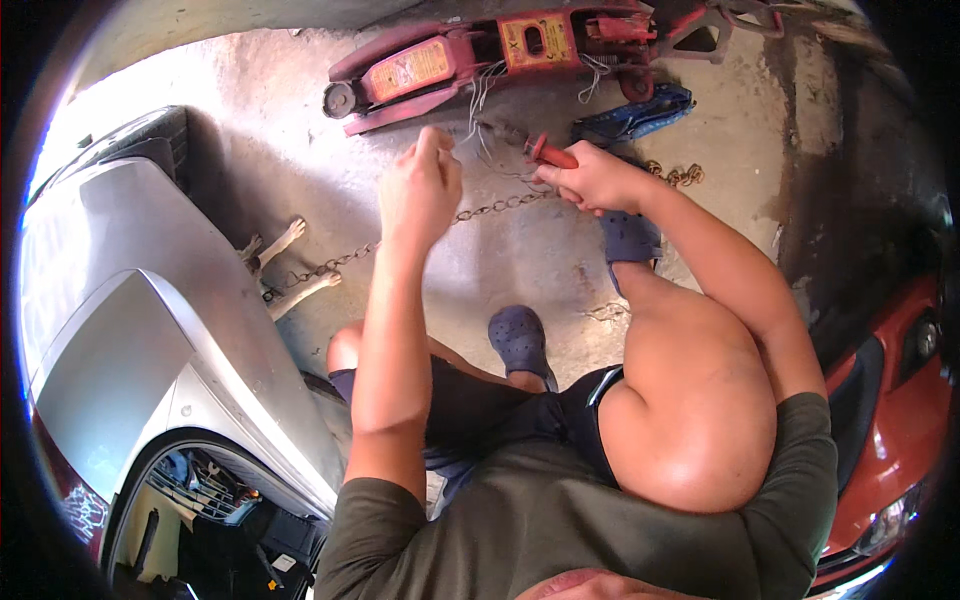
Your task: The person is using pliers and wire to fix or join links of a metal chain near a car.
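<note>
My right hand (600,180) is closed round a red-handled tool (551,152) with a flared guard, its dark front end pointing toward the thin wires. Whether it is a soldering iron or another tool I cannot tell. My left hand (421,190) is raised with curled fingers pressed together; anything in them is too small to make out. Just beyond my hands lies a red floor jack (490,60) with yellow labels. Loose grey wires (482,88) hang from its side, some trailing on the concrete between my hands.
A rusty chain (495,208) crosses the floor past my clogs (519,340) toward an animal's pale legs (305,292). A blue cloth item (637,115) lies beside the jack. At left stands a silver car (170,240) with an open rear compartment; at right, an orange-red car (895,390).
</note>
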`<state>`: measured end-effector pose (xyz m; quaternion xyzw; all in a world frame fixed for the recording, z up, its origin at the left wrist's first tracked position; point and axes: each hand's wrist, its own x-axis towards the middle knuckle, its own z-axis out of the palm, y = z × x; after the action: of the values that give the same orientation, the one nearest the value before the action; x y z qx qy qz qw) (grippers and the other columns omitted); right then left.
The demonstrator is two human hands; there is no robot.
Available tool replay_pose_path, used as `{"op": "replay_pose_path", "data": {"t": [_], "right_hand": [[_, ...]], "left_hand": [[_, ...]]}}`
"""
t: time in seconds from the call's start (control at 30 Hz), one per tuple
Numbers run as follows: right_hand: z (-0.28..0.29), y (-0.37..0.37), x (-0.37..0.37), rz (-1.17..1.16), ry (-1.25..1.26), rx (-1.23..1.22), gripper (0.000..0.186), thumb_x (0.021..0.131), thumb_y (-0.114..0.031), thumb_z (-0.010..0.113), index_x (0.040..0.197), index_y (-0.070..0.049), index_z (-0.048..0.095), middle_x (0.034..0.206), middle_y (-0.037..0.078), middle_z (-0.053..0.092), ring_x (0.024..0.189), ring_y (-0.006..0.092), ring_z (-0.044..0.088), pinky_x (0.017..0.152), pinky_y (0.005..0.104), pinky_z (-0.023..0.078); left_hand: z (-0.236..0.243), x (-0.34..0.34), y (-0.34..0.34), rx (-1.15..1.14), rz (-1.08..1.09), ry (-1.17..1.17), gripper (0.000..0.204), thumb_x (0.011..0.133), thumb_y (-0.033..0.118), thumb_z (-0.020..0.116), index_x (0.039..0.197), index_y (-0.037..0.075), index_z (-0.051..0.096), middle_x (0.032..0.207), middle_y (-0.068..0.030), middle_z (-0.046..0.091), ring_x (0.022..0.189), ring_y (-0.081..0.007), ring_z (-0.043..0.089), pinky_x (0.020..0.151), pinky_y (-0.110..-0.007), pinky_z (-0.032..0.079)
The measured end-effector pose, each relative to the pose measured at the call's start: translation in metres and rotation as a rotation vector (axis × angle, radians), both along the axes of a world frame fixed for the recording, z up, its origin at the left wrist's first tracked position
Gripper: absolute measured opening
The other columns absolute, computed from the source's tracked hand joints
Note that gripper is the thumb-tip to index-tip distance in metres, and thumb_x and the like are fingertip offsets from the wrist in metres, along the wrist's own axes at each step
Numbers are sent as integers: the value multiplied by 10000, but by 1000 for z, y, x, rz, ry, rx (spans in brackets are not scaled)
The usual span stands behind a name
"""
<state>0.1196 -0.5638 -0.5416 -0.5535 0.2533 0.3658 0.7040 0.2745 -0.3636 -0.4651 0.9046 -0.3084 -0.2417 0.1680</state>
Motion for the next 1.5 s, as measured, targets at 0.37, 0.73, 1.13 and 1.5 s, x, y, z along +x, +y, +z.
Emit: {"op": "replay_pose_path", "data": {"t": [0.37, 0.73, 1.13, 1.5], "right_hand": [[6, -4, -5, -10, -128, -26, 421, 1000, -409, 652, 1116, -4, 673, 673, 79, 573, 532, 188, 529, 544, 380, 456], [1, 4, -9, 8, -65, 59, 448, 1051, -398, 581, 1277, -13, 616, 679, 2, 557, 473, 114, 471, 460, 301, 404], [23, -40, -47, 132, 86, 105, 442, 1029, -370, 600, 1394, -127, 550, 907, 85, 672, 799, 167, 648, 745, 368, 534], [8, -82, -84, -15, -338, -1285, 638, 977, -501, 635, 1435, -71, 522, 1281, 226, 658, 1119, 404, 674, 945, 493, 540]], "left_hand": [[-14, -5, 3, -81, -10, -92, 257, 1014, 271, 648, 1018, 20, 702, 822, -175, 732, 783, -368, 713, 738, -420, 548], [-49, 21, 28, -401, 499, 296, 278, 1077, 270, 578, 1087, 33, 724, 691, 84, 478, 605, -38, 403, 540, -243, 329], [-73, -17, -30, -605, 854, 1030, 642, 1095, 518, 450, 1399, -36, 563, 1087, -147, 714, 1087, -297, 671, 1011, -419, 504], [-58, -36, -56, -766, 893, 1233, 406, 1119, 451, 439, 1207, 86, 593, 707, 48, 373, 545, -69, 292, 501, -247, 270]]}}
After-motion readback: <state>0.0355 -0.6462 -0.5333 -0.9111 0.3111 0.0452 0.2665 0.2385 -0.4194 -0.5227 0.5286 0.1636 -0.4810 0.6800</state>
